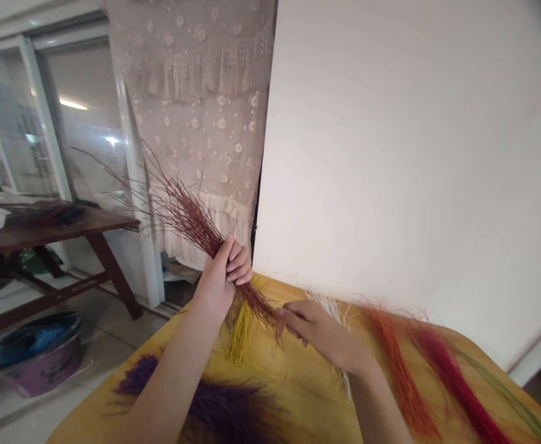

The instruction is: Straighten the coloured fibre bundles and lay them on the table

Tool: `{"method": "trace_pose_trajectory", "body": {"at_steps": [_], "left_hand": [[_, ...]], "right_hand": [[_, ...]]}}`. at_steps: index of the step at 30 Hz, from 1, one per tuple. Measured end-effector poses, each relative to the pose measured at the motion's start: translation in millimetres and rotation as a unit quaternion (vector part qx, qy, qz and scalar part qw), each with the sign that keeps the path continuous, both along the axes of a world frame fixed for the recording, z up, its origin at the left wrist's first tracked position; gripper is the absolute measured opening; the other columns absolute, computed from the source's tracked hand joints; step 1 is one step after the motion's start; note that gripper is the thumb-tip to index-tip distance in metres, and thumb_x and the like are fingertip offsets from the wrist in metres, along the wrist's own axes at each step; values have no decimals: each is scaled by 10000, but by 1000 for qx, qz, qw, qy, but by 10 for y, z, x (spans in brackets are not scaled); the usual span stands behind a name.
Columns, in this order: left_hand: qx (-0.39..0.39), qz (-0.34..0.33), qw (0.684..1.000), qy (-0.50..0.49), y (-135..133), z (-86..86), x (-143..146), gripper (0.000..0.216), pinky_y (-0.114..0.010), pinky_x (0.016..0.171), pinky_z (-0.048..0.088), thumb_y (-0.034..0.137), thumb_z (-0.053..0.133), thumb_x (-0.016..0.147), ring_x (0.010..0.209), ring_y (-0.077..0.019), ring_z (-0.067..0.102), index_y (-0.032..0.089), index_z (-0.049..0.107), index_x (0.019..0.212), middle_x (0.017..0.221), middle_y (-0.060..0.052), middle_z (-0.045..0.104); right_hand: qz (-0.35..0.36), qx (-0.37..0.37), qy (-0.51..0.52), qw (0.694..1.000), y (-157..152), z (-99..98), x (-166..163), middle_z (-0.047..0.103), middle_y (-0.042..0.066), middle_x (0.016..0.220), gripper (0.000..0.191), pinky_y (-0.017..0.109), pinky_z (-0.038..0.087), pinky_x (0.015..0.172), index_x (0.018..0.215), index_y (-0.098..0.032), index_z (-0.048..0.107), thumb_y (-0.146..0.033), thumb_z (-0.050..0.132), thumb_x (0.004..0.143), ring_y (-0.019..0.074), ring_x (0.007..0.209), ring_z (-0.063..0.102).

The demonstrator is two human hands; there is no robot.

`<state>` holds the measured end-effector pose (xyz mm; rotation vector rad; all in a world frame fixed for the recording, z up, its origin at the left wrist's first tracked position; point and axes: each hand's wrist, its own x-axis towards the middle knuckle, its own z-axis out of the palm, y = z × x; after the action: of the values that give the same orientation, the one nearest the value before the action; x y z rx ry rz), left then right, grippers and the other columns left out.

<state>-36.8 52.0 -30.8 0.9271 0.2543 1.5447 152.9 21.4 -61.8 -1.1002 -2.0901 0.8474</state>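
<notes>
My left hand (226, 271) is wrapped round the middle of a bundle of dark red dried stalks (184, 213), whose thin tips fan up and to the left. My right hand (311, 327) pinches the lower end of the same bundle just above the yellow table (293, 394). A yellow bundle (240, 333) lies on the table under my left hand. A white bundle (332, 305) lies beside my right hand.
More dyed bundles lie on the table: purple (214, 404) at the front left, orange (402, 376) and red (455, 382) at the right. A white wall stands behind, a lace curtain (200, 111) beside it. A brown wooden table (43, 231) and a basin (34, 357) stand at the left.
</notes>
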Motion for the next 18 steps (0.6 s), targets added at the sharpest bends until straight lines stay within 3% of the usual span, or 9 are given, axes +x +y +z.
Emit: {"method": "trace_pose_trajectory", "body": {"at_steps": [3,6,9,12,15,18], "left_hand": [[0,-3,1000,-24,-12,13,-75,451,-148,319,179,294,520,952,347,-41,128,179,366,545,462,98,206],[-8,-18,998,-59,-52,32,-110,469,-159,312,168,287,441,989,349,-51,111,185,344,542,472,95,164],[-6,-32,996,-86,-97,49,-101,472,-161,309,165,286,395,1011,356,-55,102,183,351,552,488,93,148],[10,-17,997,-76,-133,63,-62,453,-153,298,152,297,420,1006,364,-54,98,178,383,570,496,91,170],[32,30,998,-42,-167,83,-3,443,-145,318,240,316,509,970,373,-54,137,177,395,565,486,87,205],[53,63,997,-7,-203,97,76,477,-179,442,423,345,585,928,400,-63,234,183,370,534,475,74,262]], "right_hand": [[-52,27,14,998,72,-21,68,512,-1,606,419,285,382,607,687,-189,676,-405,447,963,152,601,497],[-84,66,53,993,59,2,11,619,35,808,362,316,422,779,846,-190,665,-388,398,989,180,811,575],[-37,87,91,991,-34,43,-142,663,43,1008,270,325,409,922,984,-217,652,-364,427,989,183,995,592],[-19,106,131,986,-128,50,-301,654,41,1075,223,336,405,967,1043,-239,644,-339,454,985,182,1053,588],[-95,197,165,962,-195,33,-416,599,61,1150,142,368,380,1008,1027,-235,639,-284,536,942,202,1123,537],[-129,269,170,939,-266,28,-502,604,60,1036,52,378,421,917,921,-222,635,-219,588,897,213,1019,544]]}}
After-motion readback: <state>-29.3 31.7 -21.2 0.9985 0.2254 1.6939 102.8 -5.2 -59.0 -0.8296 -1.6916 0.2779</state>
